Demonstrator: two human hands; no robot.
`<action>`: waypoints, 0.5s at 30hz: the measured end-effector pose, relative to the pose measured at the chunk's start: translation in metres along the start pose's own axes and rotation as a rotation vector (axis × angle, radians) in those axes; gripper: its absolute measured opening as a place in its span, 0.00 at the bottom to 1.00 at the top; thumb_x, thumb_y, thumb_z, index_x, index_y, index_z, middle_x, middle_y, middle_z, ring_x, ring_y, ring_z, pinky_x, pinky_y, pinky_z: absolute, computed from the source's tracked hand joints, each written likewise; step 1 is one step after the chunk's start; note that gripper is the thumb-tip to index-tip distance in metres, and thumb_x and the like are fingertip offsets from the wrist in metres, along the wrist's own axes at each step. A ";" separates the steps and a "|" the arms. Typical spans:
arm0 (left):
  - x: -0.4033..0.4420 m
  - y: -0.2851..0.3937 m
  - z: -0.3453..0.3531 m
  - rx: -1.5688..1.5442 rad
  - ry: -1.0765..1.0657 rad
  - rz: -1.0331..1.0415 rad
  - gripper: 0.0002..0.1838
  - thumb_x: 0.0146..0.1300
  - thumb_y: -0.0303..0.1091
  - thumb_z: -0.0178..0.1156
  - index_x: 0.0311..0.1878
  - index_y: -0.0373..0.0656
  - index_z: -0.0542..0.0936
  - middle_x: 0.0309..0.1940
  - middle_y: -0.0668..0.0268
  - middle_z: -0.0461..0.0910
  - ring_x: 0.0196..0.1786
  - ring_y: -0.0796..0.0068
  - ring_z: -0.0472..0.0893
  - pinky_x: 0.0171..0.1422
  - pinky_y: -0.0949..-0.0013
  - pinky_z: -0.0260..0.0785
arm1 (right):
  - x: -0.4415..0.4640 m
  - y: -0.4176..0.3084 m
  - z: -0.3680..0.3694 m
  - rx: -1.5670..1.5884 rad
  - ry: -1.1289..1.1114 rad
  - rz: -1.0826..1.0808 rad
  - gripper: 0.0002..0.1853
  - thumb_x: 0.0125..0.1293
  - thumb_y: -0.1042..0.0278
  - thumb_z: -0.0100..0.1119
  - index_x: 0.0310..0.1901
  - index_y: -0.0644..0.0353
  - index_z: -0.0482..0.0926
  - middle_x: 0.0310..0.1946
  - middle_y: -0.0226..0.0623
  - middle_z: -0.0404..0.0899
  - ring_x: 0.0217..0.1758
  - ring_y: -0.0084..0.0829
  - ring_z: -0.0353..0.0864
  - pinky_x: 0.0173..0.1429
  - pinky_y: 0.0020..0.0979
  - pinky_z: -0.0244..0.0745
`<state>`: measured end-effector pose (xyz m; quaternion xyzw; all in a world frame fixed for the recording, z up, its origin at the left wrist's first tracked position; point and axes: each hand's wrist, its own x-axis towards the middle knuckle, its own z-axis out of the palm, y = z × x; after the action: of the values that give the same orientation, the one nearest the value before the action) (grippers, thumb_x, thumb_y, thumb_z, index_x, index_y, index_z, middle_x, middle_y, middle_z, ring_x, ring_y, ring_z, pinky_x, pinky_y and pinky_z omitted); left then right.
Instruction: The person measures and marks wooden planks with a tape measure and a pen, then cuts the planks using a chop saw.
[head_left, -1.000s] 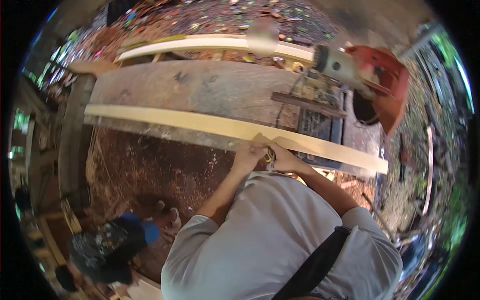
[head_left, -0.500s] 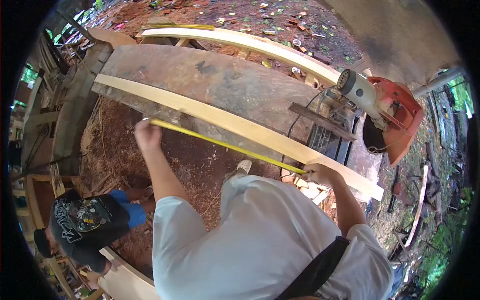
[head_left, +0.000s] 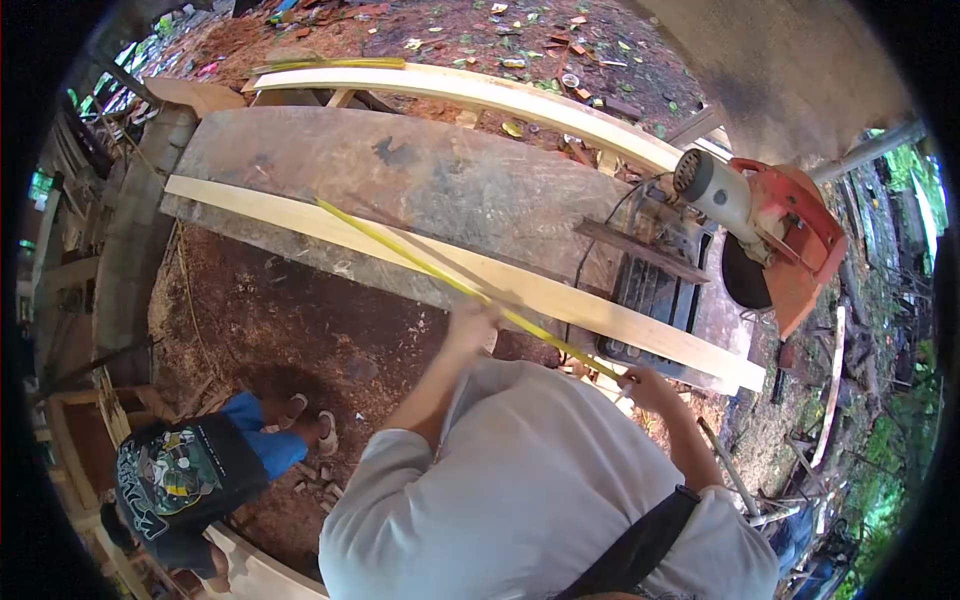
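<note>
"Which way did the tape run?"
"From the right hand away to the left, slanting over the plank on the worktop, at a shallow angle to the plank's long axis."
"And the hands?"
"The right gripped the tape's near end; the left hand, closer to the free end, was blurred at mid-length, its grip impossible to tell"

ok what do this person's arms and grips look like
Loose, short, pale grey sleeves leave both forearms bare. The left grip and right grip are bare hands, without gloves. A black strap crosses the right side of the pale grey shirt.
</note>
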<state>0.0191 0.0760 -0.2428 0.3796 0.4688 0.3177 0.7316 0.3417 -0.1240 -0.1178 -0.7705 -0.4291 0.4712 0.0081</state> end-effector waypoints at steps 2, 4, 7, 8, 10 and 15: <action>-0.009 0.103 -0.032 0.192 0.220 0.009 0.12 0.71 0.35 0.61 0.46 0.34 0.82 0.32 0.62 0.84 0.34 0.73 0.81 0.39 0.67 0.74 | -0.001 0.073 0.001 -0.127 0.021 -0.148 0.15 0.68 0.58 0.63 0.47 0.60 0.85 0.30 0.43 0.84 0.29 0.34 0.79 0.36 0.41 0.74; 0.022 0.137 -0.115 0.362 0.406 0.063 0.10 0.70 0.35 0.62 0.43 0.36 0.81 0.31 0.63 0.82 0.31 0.74 0.79 0.34 0.65 0.71 | -0.039 0.050 -0.035 -0.085 -0.178 0.255 0.20 0.68 0.52 0.61 0.47 0.62 0.85 0.34 0.47 0.86 0.37 0.35 0.84 0.44 0.39 0.77; 0.065 0.168 -0.229 0.017 0.652 0.280 0.08 0.69 0.29 0.61 0.43 0.33 0.82 0.29 0.65 0.80 0.26 0.74 0.77 0.28 0.69 0.68 | -0.069 0.107 -0.043 -0.016 -0.072 0.313 0.13 0.70 0.57 0.64 0.42 0.58 0.88 0.25 0.32 0.81 0.32 0.23 0.75 0.39 0.35 0.72; 0.079 0.175 -0.274 -0.149 0.600 0.255 0.07 0.69 0.26 0.61 0.45 0.32 0.81 0.31 0.64 0.80 0.27 0.73 0.77 0.29 0.68 0.69 | -0.073 0.134 -0.039 -0.040 -0.010 0.290 0.12 0.69 0.57 0.66 0.41 0.57 0.89 0.26 0.31 0.81 0.32 0.21 0.73 0.38 0.34 0.71; 0.085 0.194 -0.317 -0.198 0.660 0.342 0.07 0.71 0.26 0.59 0.43 0.30 0.81 0.32 0.60 0.80 0.30 0.70 0.78 0.31 0.64 0.71 | -0.067 0.176 -0.031 0.069 0.012 0.117 0.12 0.67 0.57 0.68 0.41 0.58 0.88 0.25 0.31 0.81 0.31 0.22 0.73 0.37 0.34 0.71; 0.094 0.210 -0.355 -0.203 0.781 0.226 0.08 0.69 0.27 0.59 0.45 0.31 0.78 0.35 0.58 0.80 0.34 0.66 0.80 0.31 0.62 0.73 | -0.029 0.059 -0.021 -0.030 0.001 0.082 0.11 0.68 0.60 0.66 0.42 0.58 0.87 0.26 0.33 0.81 0.27 0.23 0.76 0.34 0.35 0.73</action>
<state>-0.2988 0.3516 -0.2020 0.2057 0.6326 0.5608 0.4931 0.3906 -0.1723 -0.1098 -0.7879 -0.4041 0.4642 -0.0227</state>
